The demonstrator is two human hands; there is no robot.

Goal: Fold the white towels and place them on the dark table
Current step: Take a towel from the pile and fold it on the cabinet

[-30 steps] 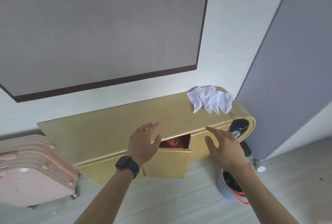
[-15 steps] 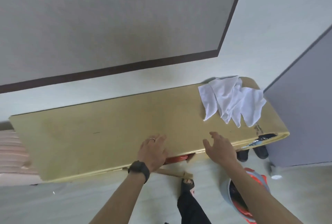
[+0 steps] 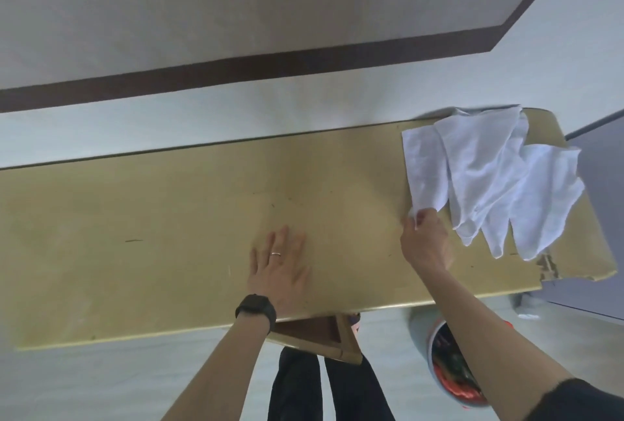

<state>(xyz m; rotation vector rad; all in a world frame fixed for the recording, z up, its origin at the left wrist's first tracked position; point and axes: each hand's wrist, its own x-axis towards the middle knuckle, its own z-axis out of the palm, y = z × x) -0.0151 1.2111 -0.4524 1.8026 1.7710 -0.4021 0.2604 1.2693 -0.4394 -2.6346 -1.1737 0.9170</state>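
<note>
A crumpled heap of white towels [image 3: 486, 177] lies at the right end of a long yellowish wooden tabletop [image 3: 169, 218] against the wall. My right hand [image 3: 423, 241] pinches the near left corner of the leftmost towel between thumb and fingers. My left hand [image 3: 278, 268] lies flat and spread on the wood near the table's middle, holding nothing; it wears a ring, and a black watch is on the wrist. No dark table is in view.
An open cabinet door [image 3: 324, 336] juts out below the table's front edge. A grey bin [image 3: 445, 363] with red contents stands on the floor at the right. A grey panel [image 3: 601, 218] borders the table's right end. The table's right front corner is chipped.
I have stepped closer, so the tabletop fills the view. My right hand reached right and took hold of a towel corner. My left hand came to rest flat on the wood.
</note>
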